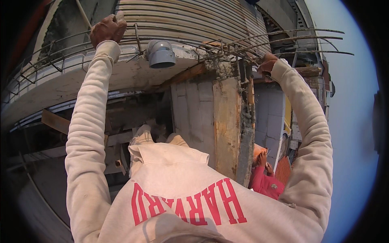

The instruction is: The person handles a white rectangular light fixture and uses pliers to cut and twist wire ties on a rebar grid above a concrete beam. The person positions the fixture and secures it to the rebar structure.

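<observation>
Head view. Rebar (137, 38) runs along the upper edge of a concrete ledge (129, 77), then on past the column (227, 129), where loose bar ends (320, 37) jut out beyond it. Both arms raised and spread wide.

Left hand (108, 30): curled into a fist over the upper bar, apparently round it, near the ledge's far left stretch. Right hand (267, 65): fingers bent in among the bars just beyond the column's top; partly hidden, so whether it grips one cannot be told.

Grey pipe (162, 58) sits at the ledge's edge between the hands, nearer the left. Corrugated roof (194, 18) behind.

Co-worker (267, 184) in red lower down, beside the column's foot, hands at an orange thing.

Risks, as judged: a bar springing under load could wrench a palm or scratch a wrist, the ends being uncapped. Overreaching with arms so wide could cost balance; footing lost in shadow. Loose grit or a knocked piece off the column's rough top could fall toward the co-worker. A swung bar could strike the pipe.
</observation>
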A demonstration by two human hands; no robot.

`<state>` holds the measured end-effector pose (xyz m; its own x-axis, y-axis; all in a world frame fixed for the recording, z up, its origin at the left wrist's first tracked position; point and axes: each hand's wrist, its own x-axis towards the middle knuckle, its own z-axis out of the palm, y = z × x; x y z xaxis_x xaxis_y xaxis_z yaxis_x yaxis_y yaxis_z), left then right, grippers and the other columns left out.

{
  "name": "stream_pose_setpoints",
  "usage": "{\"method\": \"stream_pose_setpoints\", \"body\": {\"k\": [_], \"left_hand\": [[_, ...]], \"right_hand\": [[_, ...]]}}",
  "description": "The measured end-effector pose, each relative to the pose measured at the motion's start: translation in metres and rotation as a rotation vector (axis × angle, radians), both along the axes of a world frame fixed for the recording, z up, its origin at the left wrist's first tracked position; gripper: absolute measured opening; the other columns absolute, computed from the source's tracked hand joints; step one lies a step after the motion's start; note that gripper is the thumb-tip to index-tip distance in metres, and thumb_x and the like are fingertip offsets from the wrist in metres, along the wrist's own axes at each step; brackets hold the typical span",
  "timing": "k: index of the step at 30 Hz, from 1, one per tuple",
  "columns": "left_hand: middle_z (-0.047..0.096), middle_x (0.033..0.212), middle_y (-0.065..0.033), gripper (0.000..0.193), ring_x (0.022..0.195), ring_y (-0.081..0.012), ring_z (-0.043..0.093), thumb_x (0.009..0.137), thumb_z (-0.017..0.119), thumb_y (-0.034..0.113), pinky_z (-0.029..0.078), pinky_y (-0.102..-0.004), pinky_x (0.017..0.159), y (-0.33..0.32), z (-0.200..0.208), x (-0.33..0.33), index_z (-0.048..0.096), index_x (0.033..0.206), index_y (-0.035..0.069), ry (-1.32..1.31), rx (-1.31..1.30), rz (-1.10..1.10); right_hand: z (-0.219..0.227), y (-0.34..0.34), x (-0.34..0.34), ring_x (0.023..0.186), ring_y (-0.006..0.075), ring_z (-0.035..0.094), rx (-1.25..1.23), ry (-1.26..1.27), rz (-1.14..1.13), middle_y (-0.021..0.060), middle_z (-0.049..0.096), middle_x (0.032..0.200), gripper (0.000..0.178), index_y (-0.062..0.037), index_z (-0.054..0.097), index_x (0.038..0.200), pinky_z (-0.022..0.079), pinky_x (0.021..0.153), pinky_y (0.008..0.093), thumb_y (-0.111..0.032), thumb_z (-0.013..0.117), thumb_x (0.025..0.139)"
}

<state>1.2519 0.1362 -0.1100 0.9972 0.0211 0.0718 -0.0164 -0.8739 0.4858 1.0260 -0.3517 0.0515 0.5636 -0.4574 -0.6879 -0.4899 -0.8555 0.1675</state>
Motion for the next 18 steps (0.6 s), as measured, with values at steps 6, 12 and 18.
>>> {"method": "stream_pose_setpoints", "body": {"k": [6, 12, 18], "left_hand": [[0.073, 0.116, -0.0197, 0.058, 0.116, -0.0434, 0.064, 0.096, 0.046, 0.062, 0.049, -0.0499, 0.102, 0.006, -0.009, 0.006, 0.076, 0.116, 0.017, -0.093, -0.019, 0.05], [0.074, 0.112, -0.02, 0.054, 0.111, -0.0432, 0.067, 0.093, 0.05, 0.056, 0.05, -0.0493, 0.1, 0.003, 0.005, 0.0, 0.076, 0.112, 0.013, -0.045, -0.043, 0.042], [0.074, 0.106, -0.0211, 0.047, 0.103, -0.0403, 0.069, 0.086, 0.057, 0.05, 0.052, -0.0473, 0.097, 0.005, 0.001, -0.002, 0.076, 0.108, 0.013, -0.116, -0.021, 0.015]], "right_hand": [[0.0, 0.059, -0.016, 0.088, 0.0345, 0.069, -0.772, -0.37, 0.986, 0.0166, 0.07, 0.09, 0.012, -0.0032, 0.077, 0.083, 0.055, 0.075, 0.0432, -0.011, 0.071, 0.076], [-0.006, 0.078, 0.0, 0.087, 0.0308, 0.07, -0.791, -0.075, 0.874, 0.0138, 0.073, 0.085, 0.016, -0.0099, 0.079, 0.086, 0.055, 0.075, 0.046, -0.017, 0.065, 0.086], [0.006, 0.014, -0.001, 0.052, 0.0226, 0.059, 0.438, -0.143, -0.589, 0.0093, 0.061, 0.064, 0.026, -0.0042, 0.065, 0.078, 0.048, 0.048, 0.0375, -0.026, 0.073, 0.09]]}}
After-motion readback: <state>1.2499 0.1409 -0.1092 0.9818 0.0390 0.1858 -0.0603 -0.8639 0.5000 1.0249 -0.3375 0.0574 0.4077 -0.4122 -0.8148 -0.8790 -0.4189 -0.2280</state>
